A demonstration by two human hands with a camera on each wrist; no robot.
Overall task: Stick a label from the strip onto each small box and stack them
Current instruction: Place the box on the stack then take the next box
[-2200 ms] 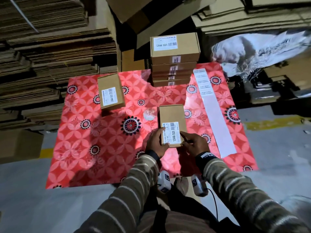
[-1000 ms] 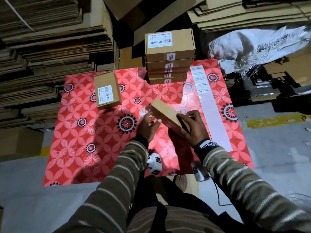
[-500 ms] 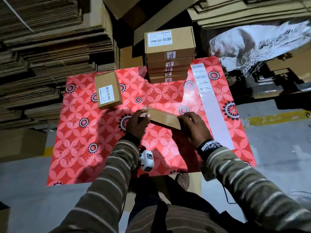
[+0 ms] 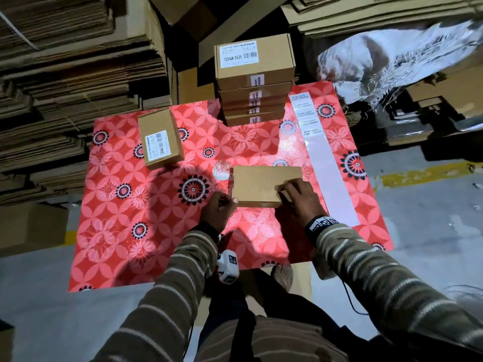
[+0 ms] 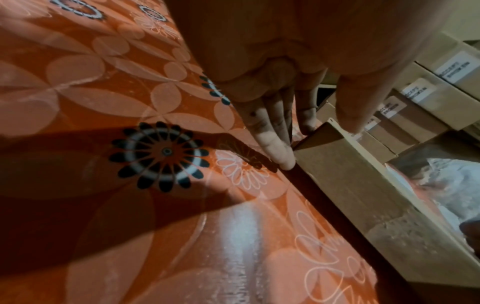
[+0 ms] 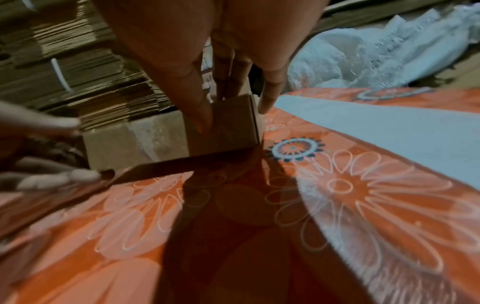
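Note:
A small cardboard box lies flat on the red flowered mat, plain face up, its label out of sight. My left hand holds its near left corner, thumb on the top edge and fingertips against the side. My right hand grips the box's near right end, thumb on top. In the wrist views the box rests on the mat. The white label strip lies to the right of the box, with several printed labels at its far end.
A stack of several labelled boxes stands at the mat's far edge. One more labelled box lies at the far left. Piles of flat cardboard surround the mat, and crumpled plastic sheeting lies at the far right.
The box lay label up under both hands. Both hands lifted it, turned it over and laid it crosswise on the mat with its plain face up.

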